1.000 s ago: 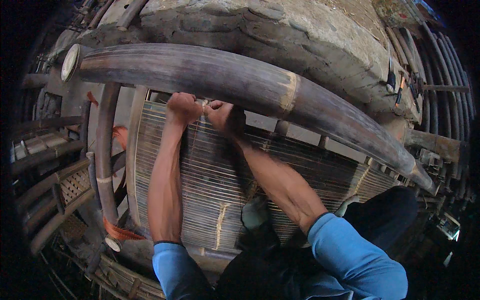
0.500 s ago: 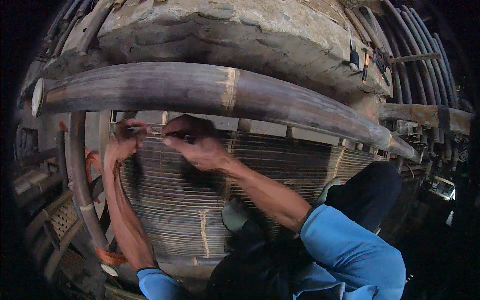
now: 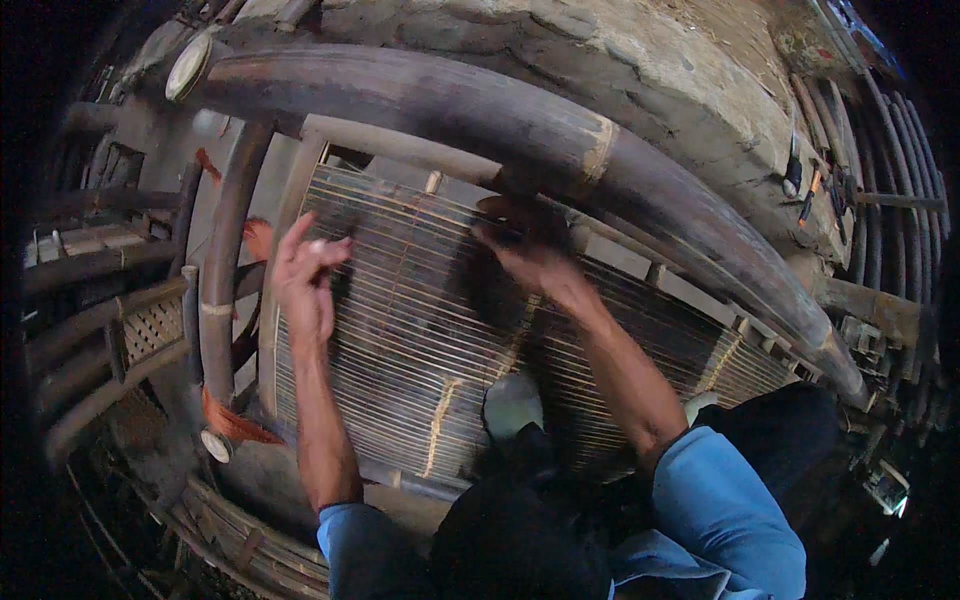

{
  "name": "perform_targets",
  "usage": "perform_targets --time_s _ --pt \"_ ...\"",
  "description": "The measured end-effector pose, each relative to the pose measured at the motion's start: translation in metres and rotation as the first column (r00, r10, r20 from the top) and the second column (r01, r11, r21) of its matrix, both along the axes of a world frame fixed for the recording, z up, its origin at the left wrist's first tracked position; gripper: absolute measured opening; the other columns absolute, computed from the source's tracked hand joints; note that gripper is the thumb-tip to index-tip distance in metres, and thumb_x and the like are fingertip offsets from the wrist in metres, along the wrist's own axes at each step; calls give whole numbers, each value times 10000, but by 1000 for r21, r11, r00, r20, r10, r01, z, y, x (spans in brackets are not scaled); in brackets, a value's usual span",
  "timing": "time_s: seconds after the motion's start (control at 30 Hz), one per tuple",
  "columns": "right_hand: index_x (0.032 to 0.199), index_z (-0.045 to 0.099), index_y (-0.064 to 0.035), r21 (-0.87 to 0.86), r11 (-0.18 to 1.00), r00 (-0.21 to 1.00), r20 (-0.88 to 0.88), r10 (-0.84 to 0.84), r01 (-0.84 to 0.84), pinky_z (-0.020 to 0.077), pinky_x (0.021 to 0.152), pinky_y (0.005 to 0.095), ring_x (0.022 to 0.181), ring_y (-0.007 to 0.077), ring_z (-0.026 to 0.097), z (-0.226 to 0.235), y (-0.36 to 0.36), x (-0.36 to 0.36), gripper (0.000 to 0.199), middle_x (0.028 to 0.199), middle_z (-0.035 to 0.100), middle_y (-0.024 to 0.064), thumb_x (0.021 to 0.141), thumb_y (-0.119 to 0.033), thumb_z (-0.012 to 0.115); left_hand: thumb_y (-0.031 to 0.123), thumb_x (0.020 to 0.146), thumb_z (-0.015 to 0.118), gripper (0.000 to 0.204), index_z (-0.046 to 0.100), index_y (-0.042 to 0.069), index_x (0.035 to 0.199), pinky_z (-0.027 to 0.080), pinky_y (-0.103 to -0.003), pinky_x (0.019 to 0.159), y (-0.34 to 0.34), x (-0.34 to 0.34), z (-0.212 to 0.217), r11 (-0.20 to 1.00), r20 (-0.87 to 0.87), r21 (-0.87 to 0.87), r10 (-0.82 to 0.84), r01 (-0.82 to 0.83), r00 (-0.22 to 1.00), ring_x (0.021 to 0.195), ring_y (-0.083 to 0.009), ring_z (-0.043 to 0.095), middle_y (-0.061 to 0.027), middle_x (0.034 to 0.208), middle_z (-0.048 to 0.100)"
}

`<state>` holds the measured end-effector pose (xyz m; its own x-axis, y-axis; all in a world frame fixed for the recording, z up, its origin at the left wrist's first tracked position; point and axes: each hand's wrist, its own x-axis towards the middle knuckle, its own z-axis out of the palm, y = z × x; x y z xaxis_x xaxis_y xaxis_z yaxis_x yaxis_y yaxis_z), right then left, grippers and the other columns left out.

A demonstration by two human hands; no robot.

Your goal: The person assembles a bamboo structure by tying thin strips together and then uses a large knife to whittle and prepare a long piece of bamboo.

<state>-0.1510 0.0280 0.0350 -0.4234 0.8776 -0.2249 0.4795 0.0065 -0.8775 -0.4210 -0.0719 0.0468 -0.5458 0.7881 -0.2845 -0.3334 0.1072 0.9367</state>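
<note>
Over the left end of a bamboo-slat panel [image 3: 400, 330] I see my left hand [image 3: 308, 275], open, with the fingers apart and partly curled. A pale spot shows at its fingertips, too blurred to make out. My right hand [image 3: 535, 255] is at the far edge of the panel, close under a thick bamboo pole [image 3: 420, 100]. Its fingers are dark and smeared by motion, so what they hold, if anything, cannot be seen. Thin pale strips run along the slats, and a few bamboo joints show as light bands.
Beyond the pole rises a rough stone ledge [image 3: 660, 110] with an orange-handled tool [image 3: 808, 198] and other hand tools. Upright bamboo posts [image 3: 232, 250] with orange ties [image 3: 235, 420] stand at the left. My foot [image 3: 513, 405] rests on the panel. Stacked poles [image 3: 905, 150] are at the far right.
My hands were close together near the panel's far left corner and are now apart. The left has opened over the slats; the right has moved right along the pole. The view has turned.
</note>
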Motion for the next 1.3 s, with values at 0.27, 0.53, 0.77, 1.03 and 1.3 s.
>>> perform_targets --time_s 0.27,0.53,0.77,1.03,1.3 --pt "1202 615 -99 102 993 961 274 28 -58 504 892 479 1020 405 644 -78 9 14 387 1115 674 190 894 -331 579 83 946 580 426 492 -18 1350 501 -321 658 -115 -77 53 991 -190 -3 131 -134 973 586 -128 477 -6 789 551" --pt "1099 631 -102 103 988 910 410 63 -114 503 880 486 962 398 646 -94 9 16 369 1053 676 181 943 -410 501 220 878 706 257 708 -36 902 495 -411 901 -119 -53 102 489 -338 -854 -778 174 529 1056 -290 629 -195 1034 682" --pt "963 679 -127 197 971 865 502 20 -136 519 817 480 883 356 665 -86 2 3 387 956 703 134 966 -443 455 359 975 584 446 639 -25 757 482 -475 970 -77 0 117 903 -389 25 -387 430 836 1051 -339 620 -218 996 651" --pt "1103 676 -146 170 964 898 426 114 -203 501 818 484 932 352 657 -98 -14 22 290 985 682 159 921 -323 536 415 1001 557 498 539 14 707 501 -284 626 -136 -136 -28 986 195 -6 164 -166 967 558 -136 523 -84 747 581" --pt "1181 605 -56 31 999 966 258 1 -9 448 982 450 1116 357 568 -57 -53 81 315 1165 631 186 931 -230 528 443 894 679 551 612 -36 1158 497 -498 885 -39 -135 28 851 -773 -315 -487 -420 -408 1030 -411 601 -260 1094 629"
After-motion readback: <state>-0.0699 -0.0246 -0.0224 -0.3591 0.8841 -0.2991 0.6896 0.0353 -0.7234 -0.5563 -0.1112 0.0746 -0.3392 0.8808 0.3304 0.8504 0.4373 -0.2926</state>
